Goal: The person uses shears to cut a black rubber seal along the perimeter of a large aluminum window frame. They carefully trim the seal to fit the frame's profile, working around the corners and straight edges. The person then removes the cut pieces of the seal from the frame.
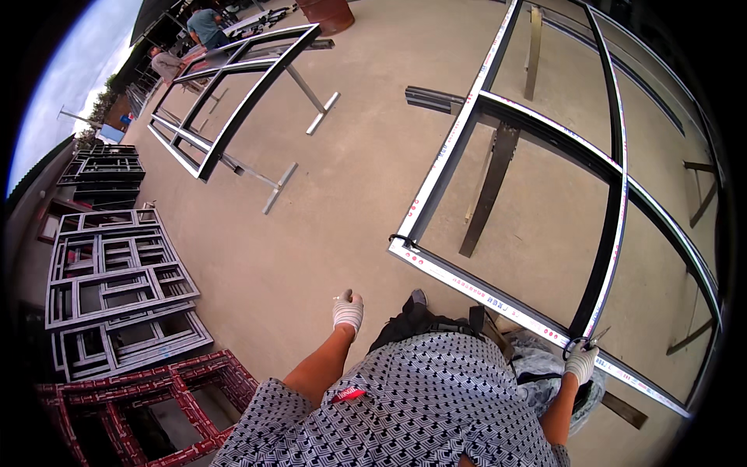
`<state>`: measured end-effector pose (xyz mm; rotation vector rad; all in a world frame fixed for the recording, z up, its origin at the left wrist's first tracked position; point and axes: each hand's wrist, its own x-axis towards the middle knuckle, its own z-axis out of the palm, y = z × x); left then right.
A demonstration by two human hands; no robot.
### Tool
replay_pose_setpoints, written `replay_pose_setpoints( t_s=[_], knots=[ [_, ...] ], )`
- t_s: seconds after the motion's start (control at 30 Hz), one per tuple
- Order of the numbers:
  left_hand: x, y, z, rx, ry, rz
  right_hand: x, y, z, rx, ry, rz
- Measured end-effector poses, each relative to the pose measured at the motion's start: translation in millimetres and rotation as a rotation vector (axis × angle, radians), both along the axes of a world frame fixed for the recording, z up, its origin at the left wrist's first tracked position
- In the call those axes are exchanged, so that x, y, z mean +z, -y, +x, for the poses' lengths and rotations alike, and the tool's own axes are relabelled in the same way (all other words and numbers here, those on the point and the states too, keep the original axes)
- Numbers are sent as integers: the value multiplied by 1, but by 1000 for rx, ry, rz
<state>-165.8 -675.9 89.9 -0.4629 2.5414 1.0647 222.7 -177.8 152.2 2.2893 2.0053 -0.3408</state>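
Over the tan floor (296, 249) at two o'clock lay a large white-faced frame (624, 173), presumably propped up for easier reach, a dark bar (490, 191) beneath. Near six o'clock the left hand (348, 313) hung free, likely for balance; whether its fingers were apart or together, I couldn't tell. At four o'clock the right hand's (581, 364) fingers seemed clamped on a metal tool (599, 336), near a black loop (572, 341) by the frame's rail.
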Motion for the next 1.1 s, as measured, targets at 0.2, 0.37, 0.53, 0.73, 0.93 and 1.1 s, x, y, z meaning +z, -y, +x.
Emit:
replay_pose_setpoints(
  t_s=[0.2,0.37,0.53,0.73,0.93,1.1],
  knots=[
    [16,-27,-31,-27,76,179,-4,-1,4,38,28,-4],
    [6,-2,-46,-67,111,147,8,13,2,36,132,-35],
    [4,18,-52,9,190,193,40,27,-35,90,148,168],
    [-16,44,-55,65,284,184,13,51,-164,525,-252,163],
    [2,58,-50,176,292,217,-25,111,-329,960,-309,-411],
    [24,70,-24,314,245,236,-56,152,-409,1101,-263,-808]
  ],
)
